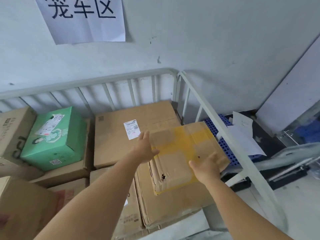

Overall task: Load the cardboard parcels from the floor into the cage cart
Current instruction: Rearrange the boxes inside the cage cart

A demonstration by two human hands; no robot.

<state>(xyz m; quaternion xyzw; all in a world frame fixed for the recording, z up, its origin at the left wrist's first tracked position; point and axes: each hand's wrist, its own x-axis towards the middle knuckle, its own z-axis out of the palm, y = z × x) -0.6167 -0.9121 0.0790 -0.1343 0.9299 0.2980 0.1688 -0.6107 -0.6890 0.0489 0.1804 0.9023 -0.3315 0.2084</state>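
Where a pale metal cage cart [204, 94] stands against a grey-white wall, two bare arms are seen reaching forward from the bottom of the view. A flat cardboard parcel [183, 153], crossed with yellow tape and torn in two small spots, is seen lying at a slant near the cart's right rail, on top of a larger cardboard box [173, 201] at the front right of the cart. The left hand [145, 149] is spread wide with the fingers straight, its thumb laid against the parcel's left edge; nothing is gripped by it. The right hand [207, 167] is likewise open with the fingers extended, placed at the parcel's near right corner; whether it presses on the cardboard or floats just above cannot be told.

Behind the parcel, toward the cart's back rail, a big brown carton [121, 141] with a white shipping label [132, 129] is stacked. To its left, a green printed box [53, 139] is set tilted on further cardboard cartons, and more brown boxes fill the cart's left side. A white paper sign [83, 18] with large black characters is fixed to the wall above. Outside the right rail, a blue perforated panel [223, 144] and loose white papers [245, 134] are seen on the floor.
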